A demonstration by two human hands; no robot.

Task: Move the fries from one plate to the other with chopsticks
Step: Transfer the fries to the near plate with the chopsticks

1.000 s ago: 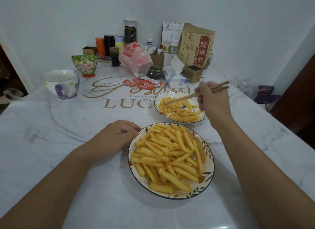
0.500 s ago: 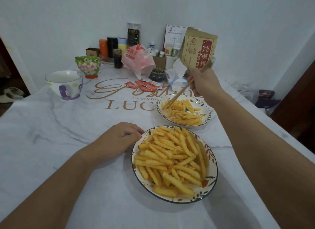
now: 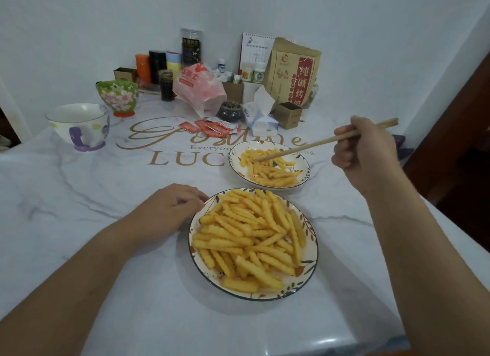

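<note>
Nearest to us, low in the middle of the frame, the near plate [image 3: 310, 272] is heaped with fries [image 3: 250, 236], and that heap looks the same as a second ago. Our left hand [image 3: 169, 209] stays where it was at the plate's left rim, fingers loosely curled, fingertips touching or nearly touching the edge and holding nothing.

Further back, right of centre, sits the far plate [image 3: 301, 161] with its thinner layer of fries [image 3: 267, 167]. Here is the change: half a second ago our right hand [image 3: 363, 148] was raised behind this plate with the chopsticks [image 3: 315, 143] steep; now it has swung out to the right edge of the frame and the sticks lie flatter, their tips down among the far fries at the plate's left side.

Our right fingers are curled round the chopsticks' upper part. The two tips look close together; whether they pinch a fry we cannot tell. We judge this either a drop-off or a fresh pick, and with both plates loaded, plenty of the job remains.
</note>
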